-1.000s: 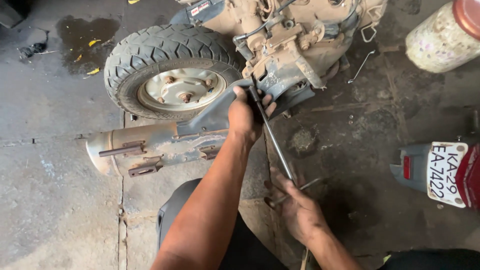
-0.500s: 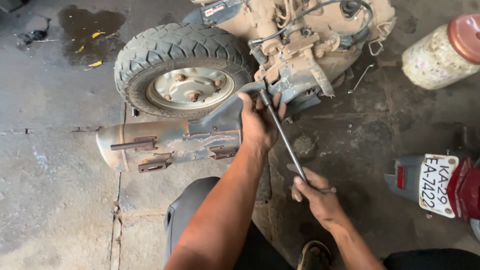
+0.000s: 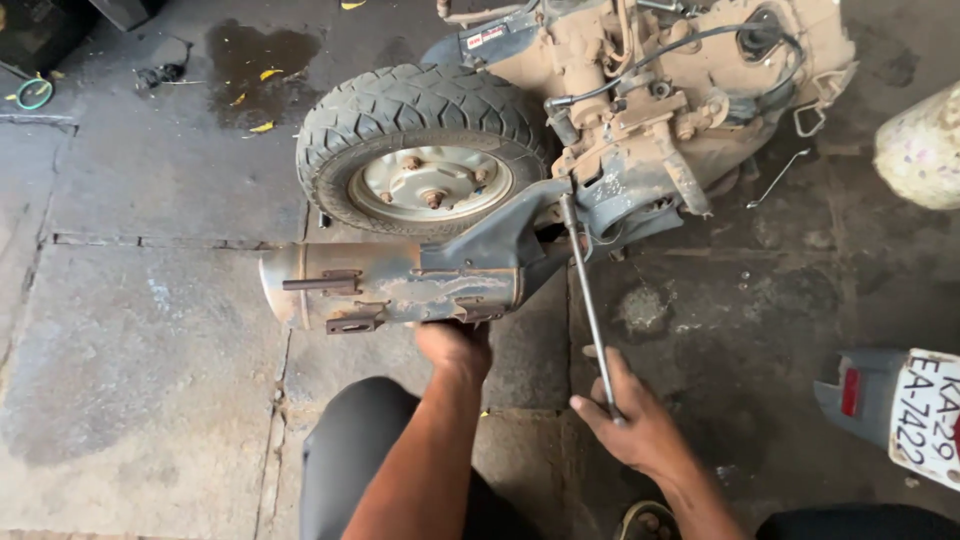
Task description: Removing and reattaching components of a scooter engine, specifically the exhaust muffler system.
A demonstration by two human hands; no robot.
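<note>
A dusty scooter engine block (image 3: pixel 650 110) with its rear wheel (image 3: pixel 425 150) lies on the concrete floor. A rusty grey exhaust muffler (image 3: pixel 400 285) runs below the wheel. My left hand (image 3: pixel 455 345) grips the muffler's underside near its right end. My right hand (image 3: pixel 630 425) holds the lower end of a long thin metal rod wrench (image 3: pixel 588 300), whose upper end sits on a fastener at the muffler bracket by the engine.
A scooter tail with a red lamp and white number plate (image 3: pixel 900 410) stands at the right edge. A pale round container (image 3: pixel 920 150) is at upper right. A wet patch with yellow scraps (image 3: pixel 255 60) lies upper left. My dark-clad knee (image 3: pixel 355 460) is below.
My left hand has dropped from the wrench head at the engine down to the muffler's underside. My right hand stays on the rod's lower end. The view has shifted slightly.
</note>
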